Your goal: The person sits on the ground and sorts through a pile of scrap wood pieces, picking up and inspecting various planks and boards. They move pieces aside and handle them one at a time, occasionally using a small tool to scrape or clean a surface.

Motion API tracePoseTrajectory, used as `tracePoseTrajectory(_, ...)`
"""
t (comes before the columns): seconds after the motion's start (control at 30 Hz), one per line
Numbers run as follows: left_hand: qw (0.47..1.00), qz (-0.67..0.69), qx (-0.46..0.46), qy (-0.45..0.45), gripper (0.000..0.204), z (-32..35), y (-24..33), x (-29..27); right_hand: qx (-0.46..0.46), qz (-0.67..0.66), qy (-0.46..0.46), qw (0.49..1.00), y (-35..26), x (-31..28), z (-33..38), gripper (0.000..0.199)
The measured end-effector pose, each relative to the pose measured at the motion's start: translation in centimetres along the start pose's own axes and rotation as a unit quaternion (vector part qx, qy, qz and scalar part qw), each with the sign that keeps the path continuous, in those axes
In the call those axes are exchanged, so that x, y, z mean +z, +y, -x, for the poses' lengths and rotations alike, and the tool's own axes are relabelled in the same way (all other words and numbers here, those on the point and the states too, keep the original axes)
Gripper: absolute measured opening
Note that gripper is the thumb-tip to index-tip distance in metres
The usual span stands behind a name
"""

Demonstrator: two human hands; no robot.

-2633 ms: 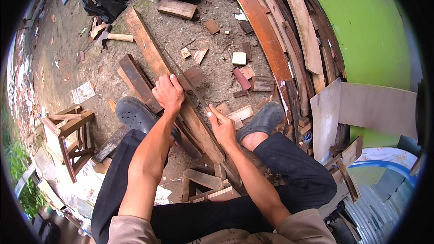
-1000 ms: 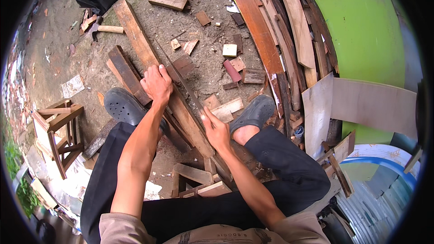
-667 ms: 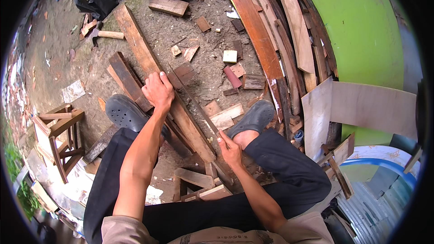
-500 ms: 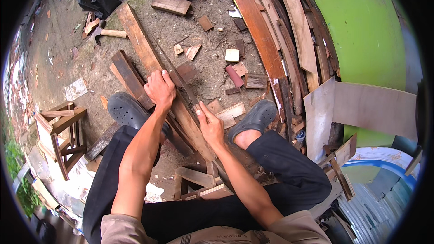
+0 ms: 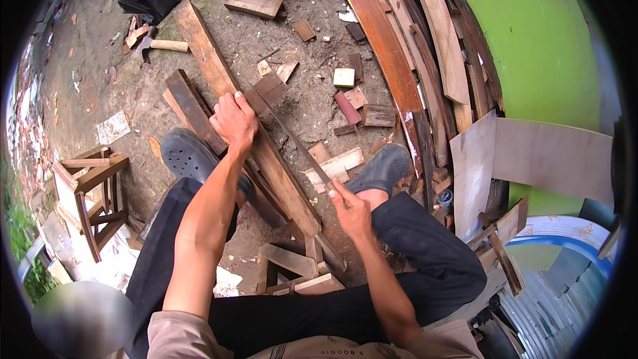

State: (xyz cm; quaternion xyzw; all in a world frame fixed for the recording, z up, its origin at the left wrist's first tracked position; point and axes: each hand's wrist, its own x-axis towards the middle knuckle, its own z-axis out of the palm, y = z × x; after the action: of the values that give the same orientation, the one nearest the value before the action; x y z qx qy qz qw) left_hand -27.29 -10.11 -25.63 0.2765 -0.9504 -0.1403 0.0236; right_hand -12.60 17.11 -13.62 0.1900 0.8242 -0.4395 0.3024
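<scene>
Long plank (image 5: 247, 126), left hand (image 5: 234, 121) pressing it, right hand (image 5: 350, 207) gripping saw (image 5: 292, 138)

Left arm extends forward, nearly straight, its hand (image 5: 234, 121) palm-down with fingers curled in a pressing grip. Right forearm angles inward; right hand (image 5: 350, 207) sits nearer the body, fingers closed, index finger extended forward.

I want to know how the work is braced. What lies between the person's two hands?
In the head view, the long plank runs between them: the left hand presses on it, and the thin saw blade held by the right hand slants along it.
</scene>
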Motion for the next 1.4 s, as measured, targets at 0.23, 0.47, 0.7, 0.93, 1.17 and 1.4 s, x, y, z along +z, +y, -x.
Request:
tracePoseTrajectory(0.23,1.000,0.007,0.000,0.001,0.037,0.0,0.4,-0.3,-0.035,-0.024,-0.062,0.997,-3.2,-3.3,1.1,0.046)
tracePoseTrajectory(0.47,1.000,0.022,0.013,-0.016,0.037,0.2,-0.3,-0.5,-0.111,0.022,-0.055,0.992,-11.4,-3.7,6.0,0.056)
tracePoseTrajectory(0.7,0.988,0.075,0.106,-0.085,0.054,0.2,-2.9,-1.3,-0.086,0.054,-0.055,0.993,-18.5,-10.8,11.9,0.052)
tracePoseTrajectory(0.93,0.980,-0.001,0.168,-0.107,0.078,1.0,-1.9,-4.0,-0.181,0.081,0.043,0.979,-16.8,-16.4,12.9,0.048)
tracePoseTrajectory(1.17,0.964,0.006,0.209,-0.162,0.080,-0.9,-2.7,-4.7,-0.134,0.079,0.020,0.988,-16.7,-14.3,9.6,0.049)
tracePoseTrajectory(1.4,0.948,-0.005,0.273,-0.166,0.086,-4.9,-4.5,-5.9,-0.134,0.093,-0.003,0.987,-17.6,-13.1,9.3,0.049)
